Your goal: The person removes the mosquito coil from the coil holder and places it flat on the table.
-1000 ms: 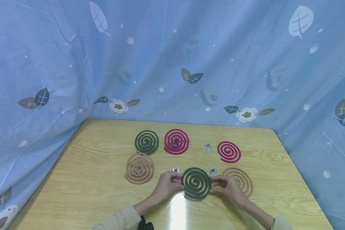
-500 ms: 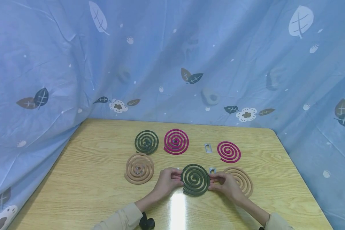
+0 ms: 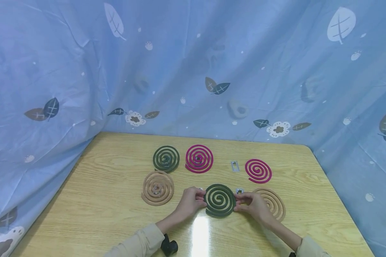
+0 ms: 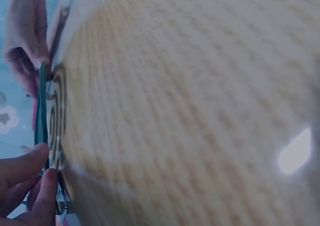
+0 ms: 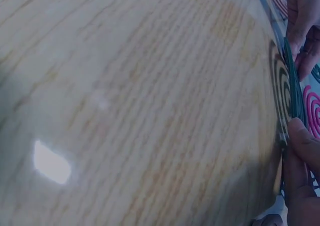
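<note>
A dark green mosquito coil (image 3: 219, 199) is held between both hands just above the table, its shadow or reflection showing on the wood beneath it in the wrist views. My left hand (image 3: 189, 202) pinches its left edge between thumb and fingers. On the opposite edge my right hand (image 3: 255, 206) pinches it the same way. Edge-on, the green coil (image 4: 41, 109) looks thin in the left wrist view. Just beyond the hands lie small metal coil stands: one (image 3: 239, 191) by the right fingers, another (image 3: 201, 189) mostly hidden behind the left hand.
Behind stand a green coil (image 3: 166, 159), a magenta coil (image 3: 199, 159) and a tan coil (image 3: 158, 188), each over a metal piece. At right lie another magenta coil (image 3: 258, 171) and a tan coil (image 3: 270, 201) partly under the right hand. A bare metal stand (image 3: 235, 166) lies between.
Both hands have carried the green coil slightly away from the body, covering more of the two near metal stands. The coil looks a little more tilted. The head view has shifted slightly.
</note>
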Available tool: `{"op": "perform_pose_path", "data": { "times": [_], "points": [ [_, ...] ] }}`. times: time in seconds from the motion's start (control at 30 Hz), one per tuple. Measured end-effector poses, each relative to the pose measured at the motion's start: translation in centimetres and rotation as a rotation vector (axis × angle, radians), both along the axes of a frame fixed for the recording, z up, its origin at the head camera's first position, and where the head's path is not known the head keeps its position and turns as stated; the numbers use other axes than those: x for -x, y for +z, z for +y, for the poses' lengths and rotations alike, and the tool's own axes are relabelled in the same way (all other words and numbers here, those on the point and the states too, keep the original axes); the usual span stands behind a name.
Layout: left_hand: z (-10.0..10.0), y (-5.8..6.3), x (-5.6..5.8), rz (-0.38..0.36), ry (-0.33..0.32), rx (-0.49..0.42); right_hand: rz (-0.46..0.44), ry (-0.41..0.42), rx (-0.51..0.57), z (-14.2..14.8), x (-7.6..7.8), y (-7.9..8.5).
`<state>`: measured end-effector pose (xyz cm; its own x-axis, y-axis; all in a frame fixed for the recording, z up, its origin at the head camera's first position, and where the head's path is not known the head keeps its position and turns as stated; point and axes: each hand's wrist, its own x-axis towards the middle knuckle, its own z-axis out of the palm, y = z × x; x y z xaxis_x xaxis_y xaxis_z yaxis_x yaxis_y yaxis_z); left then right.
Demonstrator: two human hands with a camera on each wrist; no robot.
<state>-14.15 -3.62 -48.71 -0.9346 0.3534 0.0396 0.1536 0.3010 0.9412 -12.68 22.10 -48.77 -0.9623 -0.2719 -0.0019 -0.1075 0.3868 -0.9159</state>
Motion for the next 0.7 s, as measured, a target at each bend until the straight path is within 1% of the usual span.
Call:
{"op": "perform_pose_path", "data": {
  "times": [0.13, 0.3, 0.37, 0.57, 0.7],
  "points": [
    [-0.03, 0.05, 0.14, -0.012, -0.013, 0.023, -0.008, 0.004, -0.029, -0.09, 0.04, 0.29],
    [-0.05, 0.12, 0.17, -0.012, -0.012, 0.044, -0.001, 0.009, -0.064, -0.2, 0.2, 0.56],
    [-0.05, 0.12, 0.19, -0.008, -0.013, 0.047, -0.004, 0.011, -0.06, -0.22, 0.22, 0.63],
    [-0.19, 0.1, 0.28, 0.012, -0.027, 0.032, -0.046, 0.016, -0.002, -0.27, 0.32, 0.63],
    [-0.33, 0.11, 0.42, 0.026, -0.045, 0.03, -0.04, 0.011, -0.019, -0.33, 0.34, 0.69]
  ]
}}
